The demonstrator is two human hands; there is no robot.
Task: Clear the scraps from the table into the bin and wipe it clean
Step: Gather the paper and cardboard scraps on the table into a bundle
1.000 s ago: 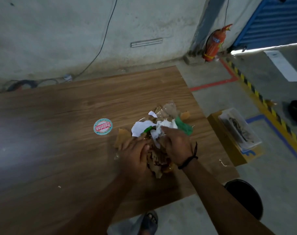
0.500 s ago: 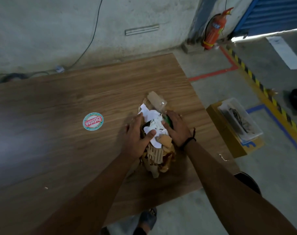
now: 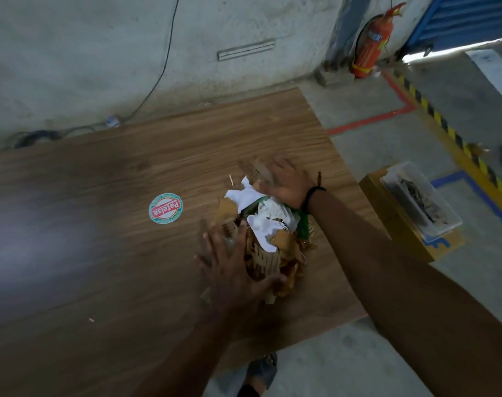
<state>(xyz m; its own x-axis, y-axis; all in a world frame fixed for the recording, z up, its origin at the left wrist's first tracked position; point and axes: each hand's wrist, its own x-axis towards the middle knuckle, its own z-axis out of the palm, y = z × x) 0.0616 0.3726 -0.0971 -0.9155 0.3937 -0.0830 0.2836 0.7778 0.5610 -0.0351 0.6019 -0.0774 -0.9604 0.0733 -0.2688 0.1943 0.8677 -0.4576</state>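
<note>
Hands apart, both with fingers spread and clasping nothing: left hand lay flat against the near-left flank of the scraps, while the right hand, blurred, lay over the far side. Half a second before, they had squeezed the heap between them; since then they had let go and widened out, likely to scoop from further round. The heap of paper, card and something green sat on the table near its right edge. None was binned, and the bin was not in view. One crumb lay well apart to the left. Wiping had not begun. Round sticker read "Patelsa", upside down. Extinguisher label was unreadable.
</note>
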